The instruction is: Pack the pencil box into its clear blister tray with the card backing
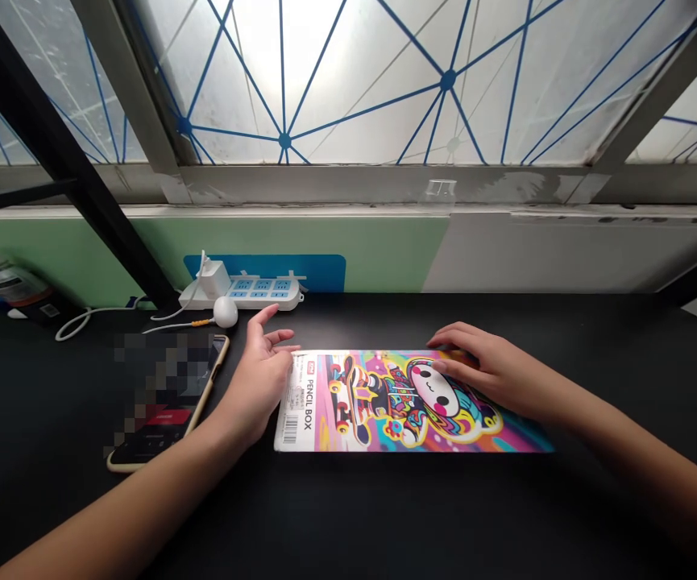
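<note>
A colourful pencil box (384,403) with a cartoon figure and a white "PENCIL BOX" label lies flat on the black table (384,515). My left hand (260,374) stands on its edge against the box's left end, fingers stretched and apart, holding nothing. My right hand (487,370) rests palm down on the box's upper right part, fingers spread flat over the lid.
A phone (167,403) in a tan case lies left of my left hand. Behind it sit a white power strip (257,292) with a charger, a white cable and a small white ball (226,311). A bottle (13,286) lies at the far left below the window.
</note>
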`<action>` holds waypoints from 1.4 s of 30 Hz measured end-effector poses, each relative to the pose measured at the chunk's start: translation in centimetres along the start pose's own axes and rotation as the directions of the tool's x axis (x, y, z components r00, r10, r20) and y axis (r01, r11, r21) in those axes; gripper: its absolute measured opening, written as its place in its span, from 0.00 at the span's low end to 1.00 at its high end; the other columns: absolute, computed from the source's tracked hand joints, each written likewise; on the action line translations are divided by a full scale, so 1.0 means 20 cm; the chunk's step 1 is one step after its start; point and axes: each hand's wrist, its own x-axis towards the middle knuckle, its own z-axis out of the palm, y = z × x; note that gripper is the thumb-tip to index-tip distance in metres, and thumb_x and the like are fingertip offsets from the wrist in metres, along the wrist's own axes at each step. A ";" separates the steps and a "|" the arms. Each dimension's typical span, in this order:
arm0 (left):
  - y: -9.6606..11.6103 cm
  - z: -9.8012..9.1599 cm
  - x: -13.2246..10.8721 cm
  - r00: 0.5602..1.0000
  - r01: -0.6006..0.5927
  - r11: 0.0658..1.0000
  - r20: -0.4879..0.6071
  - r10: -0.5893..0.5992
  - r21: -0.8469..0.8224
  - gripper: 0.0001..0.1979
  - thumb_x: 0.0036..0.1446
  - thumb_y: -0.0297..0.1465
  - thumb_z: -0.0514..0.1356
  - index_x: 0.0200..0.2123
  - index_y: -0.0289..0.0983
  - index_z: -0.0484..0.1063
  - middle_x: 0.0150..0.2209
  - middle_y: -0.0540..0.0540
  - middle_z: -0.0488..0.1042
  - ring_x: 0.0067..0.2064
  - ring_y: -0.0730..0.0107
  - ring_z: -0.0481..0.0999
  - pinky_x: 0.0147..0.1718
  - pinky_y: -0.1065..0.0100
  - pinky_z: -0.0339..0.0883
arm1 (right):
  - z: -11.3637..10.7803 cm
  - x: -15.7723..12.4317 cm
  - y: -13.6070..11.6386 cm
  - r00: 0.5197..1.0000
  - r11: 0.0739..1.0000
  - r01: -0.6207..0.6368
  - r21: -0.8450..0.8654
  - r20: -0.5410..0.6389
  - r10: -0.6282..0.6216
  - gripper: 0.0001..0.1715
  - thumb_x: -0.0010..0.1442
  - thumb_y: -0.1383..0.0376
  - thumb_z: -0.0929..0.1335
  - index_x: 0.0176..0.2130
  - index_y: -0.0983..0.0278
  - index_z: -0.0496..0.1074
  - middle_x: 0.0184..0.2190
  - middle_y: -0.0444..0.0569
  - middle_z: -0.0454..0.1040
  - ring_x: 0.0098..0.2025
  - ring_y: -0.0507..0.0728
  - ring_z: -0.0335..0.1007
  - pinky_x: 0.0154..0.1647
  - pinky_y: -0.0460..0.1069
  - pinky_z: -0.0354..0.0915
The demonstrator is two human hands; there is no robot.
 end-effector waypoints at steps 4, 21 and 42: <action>0.01 0.01 0.00 0.996 0.076 0.994 -0.029 -0.079 -0.084 0.37 0.57 0.24 0.62 0.66 0.52 0.55 0.53 0.42 0.64 0.43 0.65 0.79 0.32 0.68 0.76 | 0.01 0.01 -0.05 0.999 1.000 0.025 -0.012 0.038 -0.024 0.27 0.67 0.41 0.62 0.46 0.58 0.75 0.47 0.53 0.77 0.45 0.64 0.74 0.45 0.57 0.68; 0.00 0.01 -0.05 0.998 0.003 0.985 0.069 0.009 -0.174 0.16 0.62 0.46 0.63 0.43 0.41 0.71 0.33 0.49 0.77 0.32 0.65 0.79 0.28 0.69 0.73 | 0.03 -0.06 -0.12 0.909 0.984 0.070 -0.166 -0.395 -0.132 0.26 0.62 0.39 0.66 0.37 0.57 0.66 0.46 0.55 0.75 0.37 0.61 0.73 0.40 0.57 0.68; 0.21 -0.15 -0.10 0.700 -0.713 0.496 0.461 0.545 0.496 0.12 0.69 0.42 0.55 0.44 0.40 0.73 0.57 0.42 0.72 0.60 0.54 0.70 0.59 0.54 0.63 | 0.17 -0.21 -0.35 0.694 0.678 0.383 -0.627 -0.290 -0.659 0.08 0.68 0.65 0.64 0.36 0.63 0.70 0.43 0.57 0.82 0.43 0.65 0.77 0.42 0.58 0.72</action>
